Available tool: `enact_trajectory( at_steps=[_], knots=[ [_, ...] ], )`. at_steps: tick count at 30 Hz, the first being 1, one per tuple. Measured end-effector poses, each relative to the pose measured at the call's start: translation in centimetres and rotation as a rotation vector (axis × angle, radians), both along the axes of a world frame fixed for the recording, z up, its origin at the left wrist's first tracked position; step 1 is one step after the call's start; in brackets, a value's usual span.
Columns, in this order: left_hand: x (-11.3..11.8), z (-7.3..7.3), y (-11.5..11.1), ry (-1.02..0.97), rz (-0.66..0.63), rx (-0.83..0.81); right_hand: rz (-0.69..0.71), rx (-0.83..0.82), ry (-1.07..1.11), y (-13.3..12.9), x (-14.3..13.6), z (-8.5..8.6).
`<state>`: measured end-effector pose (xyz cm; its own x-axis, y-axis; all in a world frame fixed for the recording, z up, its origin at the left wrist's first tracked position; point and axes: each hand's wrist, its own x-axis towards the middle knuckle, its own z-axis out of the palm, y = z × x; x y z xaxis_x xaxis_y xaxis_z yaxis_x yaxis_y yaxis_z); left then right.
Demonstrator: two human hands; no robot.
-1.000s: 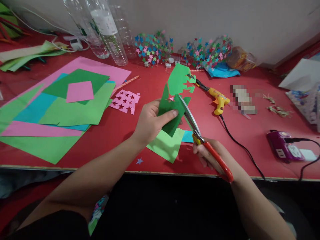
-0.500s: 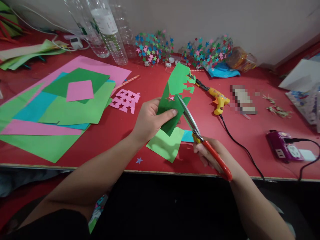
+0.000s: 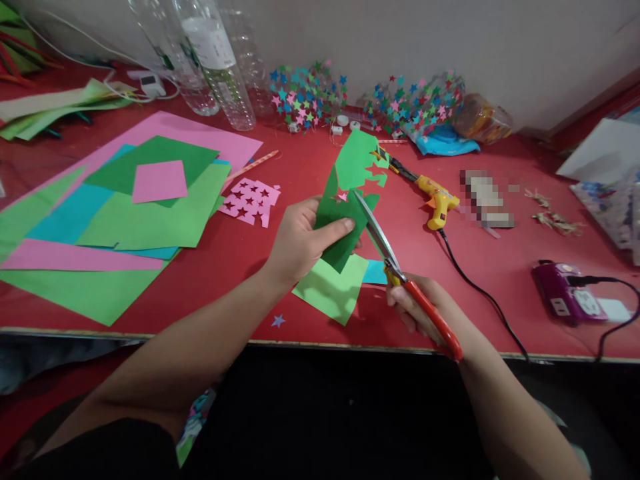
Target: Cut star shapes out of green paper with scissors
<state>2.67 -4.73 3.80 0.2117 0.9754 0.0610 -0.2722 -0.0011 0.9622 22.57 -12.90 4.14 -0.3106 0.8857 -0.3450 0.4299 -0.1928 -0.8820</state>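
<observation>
My left hand (image 3: 305, 237) pinches a dark green sheet of paper (image 3: 337, 243) between thumb and fingers, above the table. Behind it, in the same grip, rises a lighter green sheet (image 3: 355, 160) with star-shaped gaps along its right edge. A small pink bit shows at the dark sheet's upper edge. My right hand (image 3: 417, 307) is closed round the red handles of a pair of scissors (image 3: 383, 240). The blades point up and left, and their tips lie at the dark green paper. A light green sheet (image 3: 333, 293) and a blue piece (image 3: 376, 272) lie beneath my hands.
Stacked coloured paper (image 3: 165, 223) covers the table's left side, beside a pink star-punched piece (image 3: 253, 201). Clear bottles (image 3: 215, 73) and star-covered clusters (image 3: 417, 103) stand along the wall. To the right lie a yellow glue gun (image 3: 437, 200) with its cable and a purple power socket (image 3: 567, 293).
The light green sheet's cut right edge has shifted slightly and shows less of its strip. Both hands and the scissors stay almost in the same place.
</observation>
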Motion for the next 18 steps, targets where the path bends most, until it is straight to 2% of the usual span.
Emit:
enact_trajectory(
  at_steps=[18],
  knots=[
    [0.09,-0.18,0.01,-0.026,0.000,-0.027,-0.009,0.004,-0.027,0.02,0.06,-0.12]
  ],
)
